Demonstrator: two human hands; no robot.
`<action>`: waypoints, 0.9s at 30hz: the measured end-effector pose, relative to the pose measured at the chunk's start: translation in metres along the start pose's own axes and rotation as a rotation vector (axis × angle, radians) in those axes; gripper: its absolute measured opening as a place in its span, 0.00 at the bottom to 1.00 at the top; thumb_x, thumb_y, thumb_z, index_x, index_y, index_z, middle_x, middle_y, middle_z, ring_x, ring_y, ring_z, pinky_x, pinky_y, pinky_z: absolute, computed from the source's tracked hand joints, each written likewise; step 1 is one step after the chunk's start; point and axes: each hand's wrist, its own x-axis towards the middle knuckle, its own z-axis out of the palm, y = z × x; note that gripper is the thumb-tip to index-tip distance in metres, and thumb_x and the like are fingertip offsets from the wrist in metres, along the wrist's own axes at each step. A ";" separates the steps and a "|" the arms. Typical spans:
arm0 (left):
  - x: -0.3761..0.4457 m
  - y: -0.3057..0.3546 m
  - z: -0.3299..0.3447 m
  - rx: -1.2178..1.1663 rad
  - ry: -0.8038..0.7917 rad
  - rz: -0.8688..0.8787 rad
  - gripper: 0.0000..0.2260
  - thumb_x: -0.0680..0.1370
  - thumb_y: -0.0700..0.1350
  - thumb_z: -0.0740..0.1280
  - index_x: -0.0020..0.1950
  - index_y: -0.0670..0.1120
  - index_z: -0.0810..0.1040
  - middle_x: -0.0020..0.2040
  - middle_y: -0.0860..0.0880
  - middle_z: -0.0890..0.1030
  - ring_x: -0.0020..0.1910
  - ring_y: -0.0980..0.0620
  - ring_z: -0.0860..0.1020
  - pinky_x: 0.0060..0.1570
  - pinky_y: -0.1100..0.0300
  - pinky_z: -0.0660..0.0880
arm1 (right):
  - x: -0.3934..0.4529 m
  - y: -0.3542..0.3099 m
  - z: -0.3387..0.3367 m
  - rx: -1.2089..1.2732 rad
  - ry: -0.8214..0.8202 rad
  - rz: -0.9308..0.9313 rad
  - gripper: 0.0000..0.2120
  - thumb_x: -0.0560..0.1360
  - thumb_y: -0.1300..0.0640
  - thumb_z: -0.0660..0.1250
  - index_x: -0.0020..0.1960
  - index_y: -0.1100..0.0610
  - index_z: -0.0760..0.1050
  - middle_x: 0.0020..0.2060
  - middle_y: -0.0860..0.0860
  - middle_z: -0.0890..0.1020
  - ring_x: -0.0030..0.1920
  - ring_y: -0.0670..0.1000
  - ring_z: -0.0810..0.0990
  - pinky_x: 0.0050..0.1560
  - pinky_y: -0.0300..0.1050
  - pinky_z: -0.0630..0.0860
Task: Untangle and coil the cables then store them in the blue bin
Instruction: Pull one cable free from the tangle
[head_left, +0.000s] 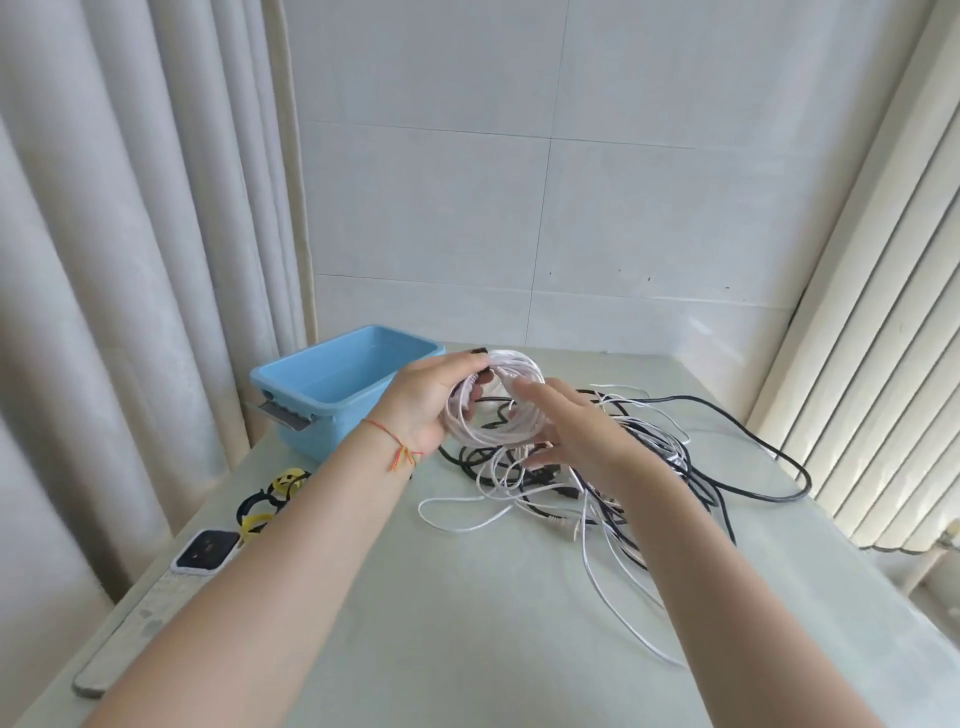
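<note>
Right now a person is holding a half-wound white cable coil in the air just beside the blue bin, on the side away from the curtain. The left hand is gripping the coil, fingers curled around its near edge and thumb reaching over the top. The right hand is lying against the coil's other side with fingers fairly straight and loosely spread; whether it is pinching a strand, I cannot tell.

Below the coil, further from the bin, a tangle of black and white cables is sprawling across the pale green table. One thick black cable is looping out toward the radiator. White strands are trailing from the coil down into the heap.

Near the bin's front corner, black and yellow cable ties are lying on the table, with a white power adapter just beyond them, toward the viewer.

The likely trouble: the trailing white strand is probably still knotted among the black cables, so winding further could drag the whole heap, tighten the knots or pull cables off the table edge. The coil is not yet tied, so a slackened left grip could let the loops spring apart. The bin looks empty, so nothing appears stored yet.
</note>
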 end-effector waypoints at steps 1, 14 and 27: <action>0.002 0.003 -0.001 -0.002 0.045 0.032 0.03 0.77 0.39 0.69 0.47 0.40 0.81 0.36 0.45 0.79 0.28 0.55 0.75 0.26 0.66 0.68 | 0.006 0.000 0.003 0.031 -0.098 0.072 0.20 0.76 0.43 0.68 0.60 0.56 0.74 0.49 0.56 0.82 0.45 0.58 0.84 0.43 0.51 0.81; 0.098 0.047 -0.138 0.676 0.495 0.170 0.03 0.74 0.47 0.71 0.42 0.48 0.81 0.37 0.48 0.81 0.39 0.46 0.78 0.37 0.60 0.69 | 0.158 -0.019 0.103 0.350 -0.001 0.205 0.18 0.78 0.52 0.68 0.57 0.67 0.74 0.41 0.62 0.81 0.35 0.56 0.83 0.34 0.42 0.81; 0.103 0.014 -0.129 1.616 -0.040 0.071 0.08 0.73 0.47 0.67 0.36 0.47 0.75 0.35 0.49 0.76 0.37 0.46 0.74 0.36 0.59 0.67 | 0.199 0.019 0.091 -1.056 0.037 -0.167 0.19 0.76 0.64 0.58 0.64 0.52 0.74 0.65 0.52 0.69 0.57 0.56 0.75 0.50 0.43 0.66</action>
